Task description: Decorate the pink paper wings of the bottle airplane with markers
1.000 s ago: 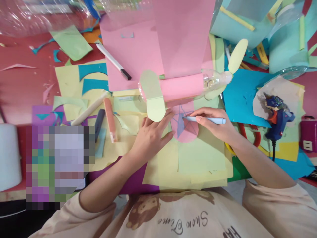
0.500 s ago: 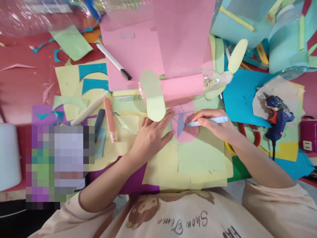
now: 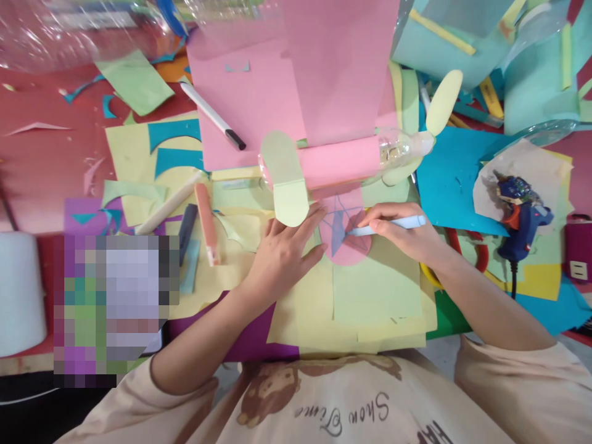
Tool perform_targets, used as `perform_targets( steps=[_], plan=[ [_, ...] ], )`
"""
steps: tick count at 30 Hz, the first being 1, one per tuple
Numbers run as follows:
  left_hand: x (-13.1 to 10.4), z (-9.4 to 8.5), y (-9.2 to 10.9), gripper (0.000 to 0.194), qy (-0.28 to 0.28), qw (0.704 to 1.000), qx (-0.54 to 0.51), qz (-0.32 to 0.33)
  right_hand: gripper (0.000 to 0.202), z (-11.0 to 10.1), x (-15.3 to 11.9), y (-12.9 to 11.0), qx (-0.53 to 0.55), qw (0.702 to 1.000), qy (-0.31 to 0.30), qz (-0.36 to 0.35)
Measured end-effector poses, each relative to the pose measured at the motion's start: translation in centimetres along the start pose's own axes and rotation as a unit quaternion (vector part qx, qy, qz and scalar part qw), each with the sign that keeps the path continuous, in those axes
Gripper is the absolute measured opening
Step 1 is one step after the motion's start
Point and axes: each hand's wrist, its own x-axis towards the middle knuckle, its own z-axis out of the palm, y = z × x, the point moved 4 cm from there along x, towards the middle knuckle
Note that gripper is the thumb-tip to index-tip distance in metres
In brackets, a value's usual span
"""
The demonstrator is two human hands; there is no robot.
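Everywhere paper scraps cover the red table (image 3: 41, 160); left hand (image 3: 282, 250) flat, right hand (image 3: 402, 234) gripping a pen (image 3: 393, 225).

Plastic bottle (image 3: 342, 161) just beyond pink circle (image 3: 349, 243)

You have 1 view only: the head camera looks steeply down from above your chest, close over the pink paper disc (image 3: 345, 237), facing the table's far edge.
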Motion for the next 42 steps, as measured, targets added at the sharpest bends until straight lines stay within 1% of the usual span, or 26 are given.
perform_targets(
  steps=[2, 8, 12, 19, 21, 27, 33, 38, 40, 42],
  plan=[
    [0.0, 0.0, -0.01, 0.046, 0.0, 1.0, -0.001, -0.004, 0.018, -0.02, -0.02, 0.09, 0.003, 1.0, 0.007, -0.005],
    [-0.03, 0.03, -0.01, 0.047, -0.002, 1.0, 0.004, -0.005, 0.017, -0.43, -0.15, 0.69, 0.007, 0.997, 0.08, -0.009],
    [-0.06, 0.07, -0.08, 0.046, 0.002, 1.0, 0.002, -0.006, 0.016, -0.44, -0.11, 0.75, 0.007, 0.995, 0.095, -0.011],
    [-0.03, 0.19, -0.19, 0.047, -0.007, 1.0, 0.001, -0.007, 0.016, -0.08, 0.07, 0.26, 0.023, 0.997, 0.066, -0.028],
    [-0.02, 0.22, -0.19, 0.048, -0.009, 1.0, 0.002, -0.007, 0.016, -0.1, 0.03, 0.28, 0.024, 0.997, 0.07, -0.029],
    [-0.11, 0.18, -0.1, 0.048, -0.003, 1.0, 0.005, -0.006, 0.016, -0.28, -0.09, 0.52, 0.025, 0.996, 0.087, -0.018],
    [-0.07, 0.17, -0.11, 0.047, -0.003, 1.0, 0.003, -0.004, 0.016, -0.18, -0.11, 0.25, 0.007, 0.998, 0.058, -0.003],
    [-0.02, 0.22, -0.1, 0.047, -0.003, 1.0, 0.004, -0.008, 0.015, -0.32, -0.12, 0.2, 0.009, 0.996, 0.088, -0.003],
    [-0.04, 0.18, -0.08, 0.047, -0.004, 1.0, 0.006, -0.006, 0.016, -0.25, -0.09, 0.21, 0.009, 0.997, 0.08, -0.006],
    [-0.05, 0.13, -0.05, 0.046, -0.005, 1.0, 0.007, -0.003, 0.016, -0.11, -0.05, 0.19, 0.007, 0.998, 0.057, -0.008]
  ],
)
